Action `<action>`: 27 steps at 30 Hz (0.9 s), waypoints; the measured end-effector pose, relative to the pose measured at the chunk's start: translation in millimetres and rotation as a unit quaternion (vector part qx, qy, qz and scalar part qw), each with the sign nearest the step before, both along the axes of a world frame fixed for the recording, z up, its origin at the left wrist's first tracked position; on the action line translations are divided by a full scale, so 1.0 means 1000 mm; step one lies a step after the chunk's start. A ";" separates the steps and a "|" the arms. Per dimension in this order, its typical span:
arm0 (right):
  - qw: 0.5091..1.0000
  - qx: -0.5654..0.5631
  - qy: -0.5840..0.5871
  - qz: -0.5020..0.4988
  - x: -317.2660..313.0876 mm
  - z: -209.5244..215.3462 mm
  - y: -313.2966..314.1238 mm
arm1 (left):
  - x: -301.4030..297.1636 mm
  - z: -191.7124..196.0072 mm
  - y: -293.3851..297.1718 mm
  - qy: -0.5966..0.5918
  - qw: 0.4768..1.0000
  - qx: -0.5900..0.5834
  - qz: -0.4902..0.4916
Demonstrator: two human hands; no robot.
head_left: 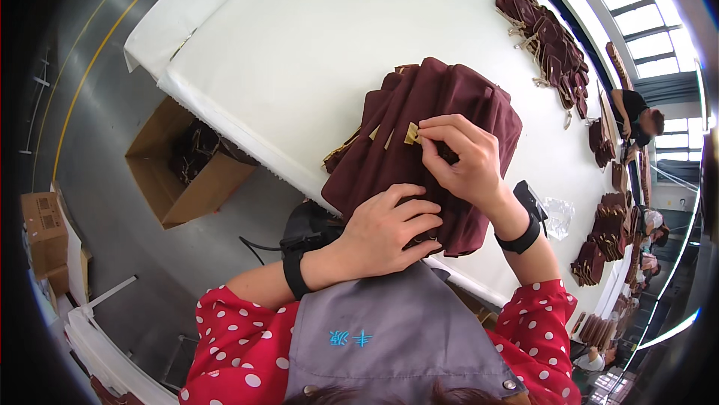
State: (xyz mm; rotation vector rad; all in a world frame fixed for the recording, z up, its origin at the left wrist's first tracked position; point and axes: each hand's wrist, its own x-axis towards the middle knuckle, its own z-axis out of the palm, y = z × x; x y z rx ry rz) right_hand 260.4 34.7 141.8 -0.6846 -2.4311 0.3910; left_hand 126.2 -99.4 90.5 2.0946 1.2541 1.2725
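Observation:
A stack of dark maroon fabric bags (442, 105) lies at the near edge of a white table (314, 38). My left hand (389, 229) rests flat on the lower part of the stack, pressing the cloth. My right hand (460, 154) pinches a small tan tag (412, 133) on top of the bag between thumb and fingers. Both wrists wear black bands.
An open cardboard box (183, 161) with dark items stands on the floor to the left. More maroon bags (547, 38) are piled at the table's far right, with other piles (599, 244) along the right edge. Other people work at the right. Stacked cartons (45, 240) sit far left.

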 end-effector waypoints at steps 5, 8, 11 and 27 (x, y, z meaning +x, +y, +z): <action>0.996 0.045 0.028 -0.077 -0.005 -0.002 0.000 | 0.002 0.000 0.000 -0.004 1.000 -0.004 -0.005; 0.990 0.136 -0.023 -0.020 -0.009 -0.010 -0.001 | 0.001 0.001 0.000 -0.004 1.000 -0.003 -0.008; 0.991 0.122 -0.049 0.006 -0.007 -0.010 -0.001 | 0.000 0.000 0.000 -0.006 1.000 -0.006 -0.005; 0.998 -0.025 0.031 -0.055 0.000 -0.012 0.002 | 0.002 -0.001 0.000 -0.010 1.000 -0.011 0.012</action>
